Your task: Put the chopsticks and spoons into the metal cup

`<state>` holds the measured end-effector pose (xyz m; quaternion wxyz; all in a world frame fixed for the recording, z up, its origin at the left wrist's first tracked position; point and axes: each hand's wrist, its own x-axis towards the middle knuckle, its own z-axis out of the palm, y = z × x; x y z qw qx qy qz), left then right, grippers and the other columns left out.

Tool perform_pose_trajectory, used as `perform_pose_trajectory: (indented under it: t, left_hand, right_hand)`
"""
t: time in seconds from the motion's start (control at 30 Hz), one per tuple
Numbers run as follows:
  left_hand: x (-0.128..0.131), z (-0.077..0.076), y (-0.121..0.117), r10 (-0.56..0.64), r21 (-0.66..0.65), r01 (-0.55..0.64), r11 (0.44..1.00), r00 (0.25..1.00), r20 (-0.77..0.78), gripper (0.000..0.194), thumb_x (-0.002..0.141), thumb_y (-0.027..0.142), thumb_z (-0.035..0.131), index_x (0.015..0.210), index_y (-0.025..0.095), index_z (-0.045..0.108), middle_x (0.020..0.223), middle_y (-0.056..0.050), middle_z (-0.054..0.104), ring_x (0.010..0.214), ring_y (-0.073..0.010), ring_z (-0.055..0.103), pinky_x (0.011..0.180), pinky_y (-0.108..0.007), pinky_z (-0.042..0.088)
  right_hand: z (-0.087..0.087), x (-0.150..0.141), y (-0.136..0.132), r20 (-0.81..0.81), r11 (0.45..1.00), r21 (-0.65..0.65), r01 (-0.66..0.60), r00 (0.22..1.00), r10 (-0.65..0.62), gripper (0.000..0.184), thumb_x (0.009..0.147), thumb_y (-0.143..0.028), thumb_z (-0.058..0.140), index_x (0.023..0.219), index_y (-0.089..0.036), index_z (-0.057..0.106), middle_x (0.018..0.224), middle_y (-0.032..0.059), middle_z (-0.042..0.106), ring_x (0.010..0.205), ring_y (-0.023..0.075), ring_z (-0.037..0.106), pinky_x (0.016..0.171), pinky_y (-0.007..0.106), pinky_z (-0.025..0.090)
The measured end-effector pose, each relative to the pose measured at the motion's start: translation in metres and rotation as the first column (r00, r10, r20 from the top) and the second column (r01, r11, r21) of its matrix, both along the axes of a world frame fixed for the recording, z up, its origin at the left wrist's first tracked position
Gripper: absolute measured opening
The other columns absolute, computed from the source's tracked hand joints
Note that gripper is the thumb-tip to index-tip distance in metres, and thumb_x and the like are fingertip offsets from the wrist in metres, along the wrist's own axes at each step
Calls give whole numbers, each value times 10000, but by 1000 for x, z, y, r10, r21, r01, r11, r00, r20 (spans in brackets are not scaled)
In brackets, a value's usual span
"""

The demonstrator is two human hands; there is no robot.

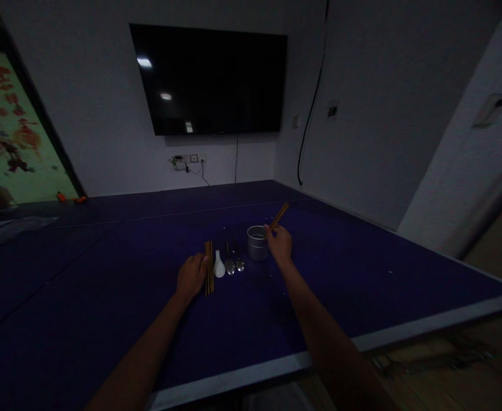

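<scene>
My right hand (280, 244) is closed around a small bundle of wooden chopsticks (282, 212), tilted up to the right. Their lower ends point at the rim of a grey metal cup (258, 249), which stands upright; whether they reach inside is hidden by my fingers. On the table to the left, more wooden chopsticks (209, 279) lie side by side. My left hand (191, 277) has its curled fingertips and thumb against their left side. A white soup spoon (219, 268) lies beside these chopsticks, followed by two metal spoons, one nearer (230, 266) and one by the cup (240, 265).
Everything lies on a large dark blue table (340, 285) with a pale front edge (234, 379). A black television (217, 80) hangs on the wall behind, above sockets and cables (189, 162). Crumpled clear plastic (15, 229) is at the far left. A black cable (313, 108) dangles at the right wall.
</scene>
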<state>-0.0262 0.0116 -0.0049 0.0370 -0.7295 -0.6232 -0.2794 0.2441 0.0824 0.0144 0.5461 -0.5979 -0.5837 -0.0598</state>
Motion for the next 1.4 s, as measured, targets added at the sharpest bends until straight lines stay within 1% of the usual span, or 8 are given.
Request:
perform_pose_trajectory:
  t: [0.13,0.3,0.43,0.6,0.7,0.83,1.07,1.4]
  left_hand:
    - [0,0,0,11,-14,-11,1000,1000,-1,423,941,401,206,920,172,560,840,-72,613,832,-177,572,713,-275,398]
    - [-1,-1,1,4,-11,-4,1000,1000,-3,428,941,407,202,931,173,560,832,-72,610,825,-179,572,706,-278,397]
    - [-1,-2,2,-2,-3,2,1000,1000,-12,424,942,406,206,905,176,561,829,-69,612,811,-174,570,707,-277,394]
    - [-2,-4,3,-8,2,8,1000,999,-33,408,936,411,237,880,180,568,850,-69,619,821,-173,564,707,-273,387]
    - [-2,-5,4,-9,-3,9,1000,999,-30,397,934,405,250,879,179,571,852,-68,623,824,-170,565,704,-270,386]
    - [-3,-6,5,-12,-13,11,1000,1000,-23,389,930,399,266,866,175,578,847,-72,626,823,-173,567,705,-272,387]
    - [-1,-2,3,-10,-40,9,999,999,-34,396,929,399,257,864,173,575,840,-74,627,811,-173,567,708,-275,389]
    - [0,-1,1,-17,-49,15,999,999,-30,350,915,378,307,904,171,589,887,-81,637,852,-175,569,736,-274,391]
  right_hand:
    - [-4,-1,2,-87,997,-65,-45,995,39,606,894,-579,230,867,-152,659,890,127,668,845,216,592,746,298,401]
    - [-6,-3,2,-249,986,-132,-106,966,71,693,895,-584,108,792,-159,645,807,124,670,753,216,597,666,288,393]
    - [-6,-6,-2,-353,996,-51,-74,934,51,667,891,-571,134,820,-151,648,825,132,674,775,225,595,685,297,391]
    - [-4,-8,-8,-437,995,93,23,899,20,498,868,-489,296,944,-139,642,924,125,673,847,219,593,749,303,400]
    - [-2,-8,-9,-449,989,137,58,894,10,432,843,-459,357,904,-148,651,902,107,677,836,209,593,767,303,406]
    - [-3,-9,-7,-433,988,152,-32,896,96,466,858,-457,320,870,-152,672,922,109,683,878,208,597,809,310,409]
    - [-8,-13,-3,-454,960,108,-258,846,279,512,868,-467,293,1075,-139,627,1115,133,641,1021,199,578,881,325,409]
    - [-12,-15,4,-524,944,109,-312,789,322,413,770,-312,370,1123,-169,528,1164,113,604,1007,185,575,852,319,431]
